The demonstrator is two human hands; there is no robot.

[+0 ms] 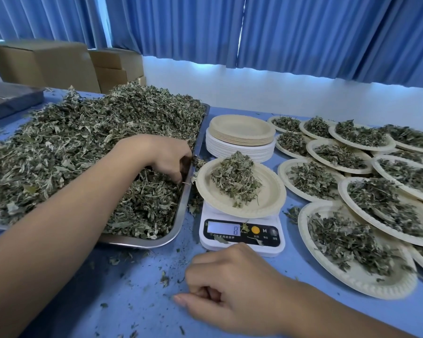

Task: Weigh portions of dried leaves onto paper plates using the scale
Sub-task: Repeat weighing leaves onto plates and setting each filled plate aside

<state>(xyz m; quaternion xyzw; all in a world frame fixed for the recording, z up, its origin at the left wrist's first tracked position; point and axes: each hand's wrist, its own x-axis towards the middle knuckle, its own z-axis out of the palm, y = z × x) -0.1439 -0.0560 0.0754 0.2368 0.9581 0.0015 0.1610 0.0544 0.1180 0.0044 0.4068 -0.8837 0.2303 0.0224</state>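
A steel tray (182, 217) at the left holds a big heap of dried leaves (71, 142). My left hand (161, 157) reaches into the heap by the tray's right rim, fingers curled down into the leaves and gripping some. A white digital scale (242, 236) stands right of the tray, its display showing 8. On it sits a paper plate (271, 198) with a small mound of leaves (235, 179). My right hand (235, 284) rests on the blue table in front of the scale, fingers loosely curled, holding nothing.
A stack of unused paper plates (239, 142) stands behind the scale. Several filled plates (352, 252) overlap across the right side of the table. Cardboard boxes (47, 62) and a grey lid (7, 98) sit at the back left. Leaf crumbs litter the tabletop.
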